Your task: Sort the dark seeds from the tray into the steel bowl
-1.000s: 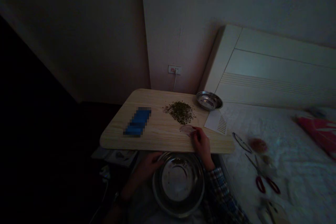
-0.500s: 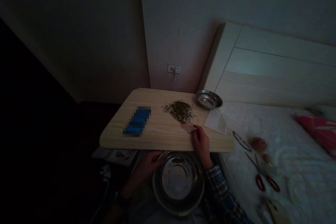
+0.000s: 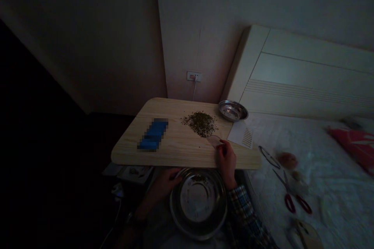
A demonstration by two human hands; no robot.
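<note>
Between the thumb and fingers of my right hand [image 3: 226, 160] is a thin, pale, see-through flat piece [image 3: 214, 141]; its exact kind does not show. Its far edge lies close to the near side of a loose pile of small green beans or seeds [image 3: 202, 123] on the wooden table [image 3: 175, 155]. My left hand [image 3: 169, 179] grips the left rim of a steel basin [image 3: 198, 202] below the table's front edge. A few of the small green grains lie inside the basin at its far side.
A smaller steel bowl [image 3: 233, 111] and a white slotted card [image 3: 241, 134] are at the table's right. A blurred-out blue object [image 3: 153, 135] lies left. On the bed, right, are red-handled scissors [image 3: 289, 194] and glasses-like frames [image 3: 269, 157]. A cord hangs at lower left.
My right hand and the see-through piece have shifted slightly right, away from the pile. My left hand and the basin stay where they were.
</note>
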